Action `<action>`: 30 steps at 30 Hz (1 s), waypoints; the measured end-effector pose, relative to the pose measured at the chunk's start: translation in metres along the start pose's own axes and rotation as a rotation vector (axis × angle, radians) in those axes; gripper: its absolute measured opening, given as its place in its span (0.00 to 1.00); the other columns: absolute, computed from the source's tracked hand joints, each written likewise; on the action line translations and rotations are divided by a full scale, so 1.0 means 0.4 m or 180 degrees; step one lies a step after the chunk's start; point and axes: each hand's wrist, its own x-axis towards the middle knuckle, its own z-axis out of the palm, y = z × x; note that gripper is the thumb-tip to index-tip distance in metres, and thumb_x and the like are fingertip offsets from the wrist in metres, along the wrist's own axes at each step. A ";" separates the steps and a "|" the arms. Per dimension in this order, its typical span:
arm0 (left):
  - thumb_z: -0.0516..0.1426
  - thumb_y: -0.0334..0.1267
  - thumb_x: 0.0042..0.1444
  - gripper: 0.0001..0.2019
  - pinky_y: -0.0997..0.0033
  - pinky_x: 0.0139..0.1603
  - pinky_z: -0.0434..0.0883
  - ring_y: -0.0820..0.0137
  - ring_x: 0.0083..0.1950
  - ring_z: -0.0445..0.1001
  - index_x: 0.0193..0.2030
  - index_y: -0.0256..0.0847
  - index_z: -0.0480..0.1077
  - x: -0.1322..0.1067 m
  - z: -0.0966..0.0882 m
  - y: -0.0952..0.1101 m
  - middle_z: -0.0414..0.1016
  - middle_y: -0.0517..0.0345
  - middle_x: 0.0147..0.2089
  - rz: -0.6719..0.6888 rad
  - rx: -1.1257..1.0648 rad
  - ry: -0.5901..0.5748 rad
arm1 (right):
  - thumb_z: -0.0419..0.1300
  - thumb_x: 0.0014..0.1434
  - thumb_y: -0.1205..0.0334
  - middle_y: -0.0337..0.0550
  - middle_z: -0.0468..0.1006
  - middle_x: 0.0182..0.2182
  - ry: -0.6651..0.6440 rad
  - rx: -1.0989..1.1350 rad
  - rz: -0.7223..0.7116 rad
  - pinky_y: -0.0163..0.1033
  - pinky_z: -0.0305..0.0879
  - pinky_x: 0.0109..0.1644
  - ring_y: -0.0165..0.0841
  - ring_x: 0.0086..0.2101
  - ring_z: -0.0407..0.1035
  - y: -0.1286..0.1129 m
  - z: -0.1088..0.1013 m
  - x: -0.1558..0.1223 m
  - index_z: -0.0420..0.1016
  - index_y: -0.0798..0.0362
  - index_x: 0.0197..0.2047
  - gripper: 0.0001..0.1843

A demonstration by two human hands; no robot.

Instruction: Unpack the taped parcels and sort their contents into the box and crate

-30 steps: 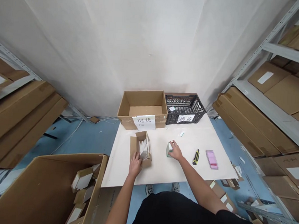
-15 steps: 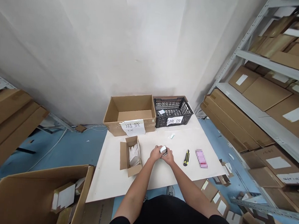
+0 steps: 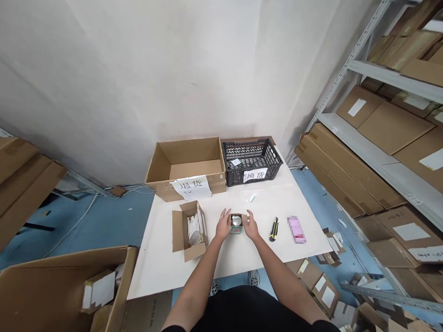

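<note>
A small green-sided box (image 3: 236, 223) with a silvery top stands on the white table (image 3: 164, 267), held between both hands. My left hand (image 3: 223, 224) presses its left side and my right hand (image 3: 250, 225) its right side, fingers curved round it. A small open cardboard box (image 3: 188, 229) with white paper inside lies just left of my left hand.
A yellow-black utility knife (image 3: 273, 229) and a pink item (image 3: 296, 230) lie right of my hands. At the table's far edge stand a labelled open carton (image 3: 186, 166) and a black plastic crate (image 3: 250, 161). A large carton of small boxes (image 3: 62, 291) sits lower left; shelving with cartons (image 3: 386, 130) stands right.
My left hand left the small open cardboard box and joined my right hand on the small green box, now held between both hands nearer me. The view shifted right.
</note>
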 end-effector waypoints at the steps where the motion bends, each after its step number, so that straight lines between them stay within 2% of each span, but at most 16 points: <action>1: 0.50 0.32 0.63 0.31 0.62 0.73 0.61 0.63 0.77 0.57 0.74 0.40 0.60 0.001 0.006 -0.005 0.51 0.48 0.79 0.0126 -0.0052 -0.0135 | 0.52 0.63 0.63 0.47 0.78 0.53 0.0107 -0.0094 -0.0121 0.43 0.72 0.55 0.37 0.48 0.76 -0.001 0.001 -0.001 0.66 0.48 0.64 0.26; 4: 0.58 0.34 0.57 0.37 0.57 0.77 0.55 0.58 0.79 0.52 0.75 0.38 0.57 -0.004 0.020 -0.018 0.50 0.44 0.80 0.0362 -0.0143 -0.0616 | 0.52 0.64 0.64 0.48 0.77 0.55 0.0191 -0.0363 -0.0440 0.44 0.68 0.61 0.38 0.56 0.72 -0.007 0.005 -0.001 0.73 0.48 0.59 0.22; 7: 0.64 0.37 0.52 0.46 0.55 0.77 0.54 0.56 0.79 0.50 0.76 0.36 0.52 -0.015 0.028 -0.025 0.48 0.42 0.80 0.0490 -0.0195 -0.0717 | 0.59 0.60 0.61 0.46 0.77 0.54 -0.0130 -0.0825 -0.0307 0.44 0.68 0.59 0.39 0.54 0.73 -0.028 0.003 0.008 0.77 0.47 0.55 0.20; 10: 0.64 0.34 0.51 0.44 0.58 0.74 0.59 0.58 0.76 0.59 0.75 0.40 0.54 -0.018 0.027 -0.022 0.57 0.45 0.77 0.0274 -0.0212 -0.0535 | 0.69 0.52 0.56 0.47 0.74 0.57 -0.0398 -0.1374 0.0014 0.43 0.70 0.54 0.41 0.51 0.74 -0.070 -0.003 0.029 0.80 0.46 0.52 0.22; 13: 0.65 0.32 0.49 0.43 0.62 0.66 0.67 0.58 0.67 0.71 0.73 0.42 0.58 -0.011 0.016 -0.010 0.68 0.46 0.71 0.0001 -0.0134 -0.0502 | 0.74 0.44 0.54 0.50 0.72 0.60 -0.0582 -0.1796 0.0212 0.44 0.70 0.52 0.45 0.52 0.74 -0.117 -0.005 0.057 0.83 0.47 0.43 0.21; 16: 0.68 0.35 0.47 0.41 0.64 0.59 0.70 0.58 0.60 0.76 0.69 0.44 0.63 -0.003 0.004 -0.001 0.76 0.50 0.63 -0.0091 -0.0042 -0.0551 | 0.76 0.40 0.56 0.53 0.68 0.64 -0.0815 -0.1978 0.0138 0.46 0.71 0.52 0.48 0.53 0.73 -0.152 -0.003 0.076 0.84 0.49 0.38 0.19; 19: 0.70 0.37 0.46 0.40 0.66 0.55 0.71 0.58 0.58 0.77 0.67 0.46 0.65 0.003 -0.003 0.001 0.78 0.51 0.60 -0.0157 0.0054 -0.0538 | 0.75 0.39 0.56 0.57 0.65 0.67 -0.0747 -0.1950 -0.0127 0.45 0.71 0.50 0.51 0.56 0.70 -0.181 -0.015 0.078 0.81 0.52 0.38 0.20; 21: 0.71 0.38 0.45 0.41 0.65 0.55 0.70 0.56 0.58 0.77 0.67 0.45 0.66 0.006 -0.003 0.002 0.78 0.50 0.60 -0.0217 0.0088 -0.0509 | 0.74 0.40 0.54 0.59 0.69 0.64 -0.0571 -0.1779 -0.0254 0.43 0.70 0.47 0.49 0.54 0.72 -0.212 -0.046 0.076 0.78 0.53 0.38 0.22; 22: 0.71 0.38 0.44 0.41 0.64 0.55 0.70 0.55 0.59 0.77 0.67 0.45 0.66 0.007 -0.002 0.004 0.78 0.49 0.60 -0.0243 0.0073 -0.0497 | 0.73 0.42 0.52 0.57 0.74 0.59 -0.0498 -0.1645 -0.0276 0.41 0.69 0.44 0.46 0.50 0.73 -0.236 -0.071 0.076 0.77 0.53 0.39 0.22; 24: 0.73 0.40 0.43 0.42 0.63 0.55 0.70 0.53 0.59 0.77 0.66 0.44 0.66 0.008 0.000 0.012 0.79 0.47 0.60 -0.0284 -0.0007 -0.0483 | 0.71 0.44 0.50 0.47 0.81 0.44 -0.0394 -0.1334 -0.0303 0.37 0.64 0.37 0.38 0.38 0.74 -0.301 -0.136 0.082 0.73 0.51 0.40 0.23; 26: 0.73 0.41 0.43 0.40 0.62 0.55 0.70 0.52 0.59 0.77 0.65 0.43 0.67 0.007 0.001 0.023 0.79 0.47 0.59 -0.0293 -0.0093 -0.0500 | 0.70 0.45 0.48 0.35 0.78 0.32 -0.0298 -0.1073 -0.0487 0.35 0.58 0.32 0.33 0.30 0.69 -0.381 -0.212 0.096 0.71 0.49 0.40 0.22; 28: 0.73 0.40 0.43 0.40 0.60 0.58 0.69 0.52 0.61 0.75 0.65 0.43 0.67 0.002 -0.004 0.033 0.78 0.46 0.60 -0.0231 -0.0119 -0.0565 | 0.70 0.44 0.47 0.31 0.74 0.28 -0.0100 -0.0882 -0.0781 0.34 0.55 0.30 0.31 0.29 0.66 -0.459 -0.284 0.113 0.68 0.48 0.38 0.22; 30: 0.74 0.41 0.40 0.46 0.55 0.63 0.66 0.48 0.68 0.69 0.68 0.42 0.64 -0.005 -0.024 0.041 0.72 0.41 0.67 -0.0116 -0.0053 -0.0652 | 0.68 0.44 0.47 0.30 0.73 0.28 0.0091 -0.0731 -0.1018 0.33 0.54 0.30 0.31 0.29 0.64 -0.520 -0.341 0.122 0.67 0.48 0.36 0.21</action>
